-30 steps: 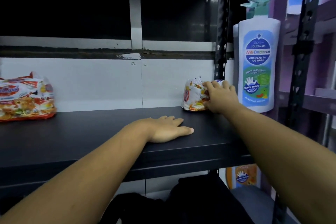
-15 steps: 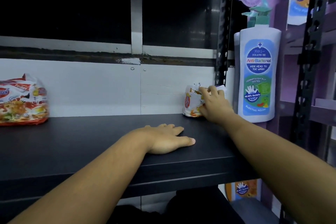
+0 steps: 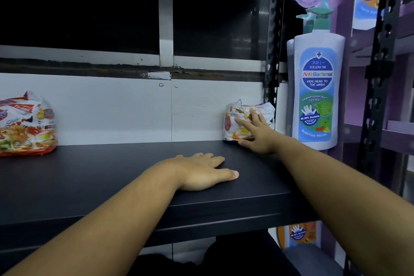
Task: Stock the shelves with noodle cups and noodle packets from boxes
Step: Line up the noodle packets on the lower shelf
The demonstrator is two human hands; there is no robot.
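Right hand (image 3: 257,135) newly uncurled, grip released, on crinkly noodle packet (image 3: 233,120); left hand (image 3: 201,171) flat on matte shelf (image 3: 89,177).

My right hand (image 3: 257,138) reaches to the far right of the black shelf (image 3: 107,177), straight fingers (image 3: 244,124) touching a white noodle packet (image 3: 230,124) against the back wall. My left hand (image 3: 201,172) lies flat on the shelf, nearer. A red noodle packet (image 3: 26,127) sits far left.
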